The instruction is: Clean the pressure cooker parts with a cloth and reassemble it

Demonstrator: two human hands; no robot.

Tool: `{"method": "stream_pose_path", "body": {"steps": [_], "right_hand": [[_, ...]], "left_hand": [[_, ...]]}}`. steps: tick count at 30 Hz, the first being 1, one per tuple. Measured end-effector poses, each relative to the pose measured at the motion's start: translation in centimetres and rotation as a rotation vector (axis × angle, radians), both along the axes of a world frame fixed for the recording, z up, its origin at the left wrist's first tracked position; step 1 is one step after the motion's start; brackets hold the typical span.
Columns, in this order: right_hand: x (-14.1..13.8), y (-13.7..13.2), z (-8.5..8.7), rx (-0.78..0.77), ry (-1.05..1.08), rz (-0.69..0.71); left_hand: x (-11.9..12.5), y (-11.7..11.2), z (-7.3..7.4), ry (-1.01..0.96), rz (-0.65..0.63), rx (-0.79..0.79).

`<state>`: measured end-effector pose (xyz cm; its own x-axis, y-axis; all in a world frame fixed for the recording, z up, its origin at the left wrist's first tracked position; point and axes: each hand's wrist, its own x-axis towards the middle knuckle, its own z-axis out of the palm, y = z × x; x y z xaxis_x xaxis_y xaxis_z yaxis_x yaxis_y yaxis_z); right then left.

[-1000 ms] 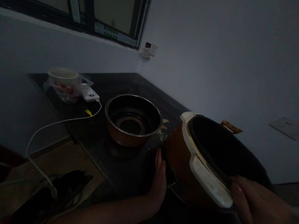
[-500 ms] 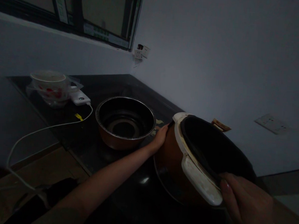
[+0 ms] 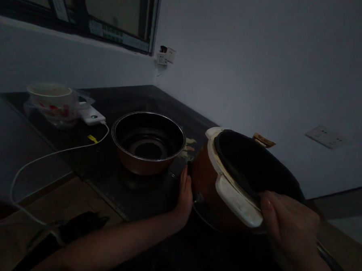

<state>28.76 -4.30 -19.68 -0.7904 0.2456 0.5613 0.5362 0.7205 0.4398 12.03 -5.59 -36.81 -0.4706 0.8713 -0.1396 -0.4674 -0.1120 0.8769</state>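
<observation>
An electric pressure cooker (image 3: pixel 208 163), brown outside with a pale, worn rim and a black inside, is tilted on the counter at the right; its lid is off. My right hand (image 3: pixel 288 222) is closed around the near right part of its dark rim, thumb on the outer side. Against the cooker's left side rests my left hand (image 3: pixel 185 196), fingers stretched out and pointing away from me. Just left of that hand stands a round brown pan (image 3: pixel 146 166) with a black, bare inside.
The dark glossy counter (image 3: pixel 134 98) runs to the wall corner. On its left are a bagged bowl (image 3: pixel 53 106) with red patterns and a white power bank (image 3: pixel 91 114). A white cable (image 3: pixel 49 157) hangs over the edge. Wall sockets (image 3: pixel 325 137) are at right.
My left hand has slid down and back along the cooker's side, its fingers now straighter. My right hand keeps its hold on the rim. The view has shifted slightly.
</observation>
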Motion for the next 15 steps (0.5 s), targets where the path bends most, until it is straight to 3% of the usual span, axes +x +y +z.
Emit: {"method": "stream_pose_path", "body": {"steps": [4,7,10,15], "right_hand": [[-0.8,0.0,-0.1,0.007,0.020,-0.061],[-2.0,0.2,-0.3,0.031,0.020,-0.144],[-3.2,0.4,-0.5,0.038,0.038,-0.212],[-4.3,0.6,-0.8,0.031,0.041,-0.263]], "left_hand": [[1.8,-3.7,0.4,0.061,-0.069,0.014],[1.8,-4.2,1.3,0.141,-0.069,0.128],[0.4,-2.2,3.1,0.189,-0.025,0.262],[-3.3,3.7,7.2,0.210,0.005,0.398]]}}
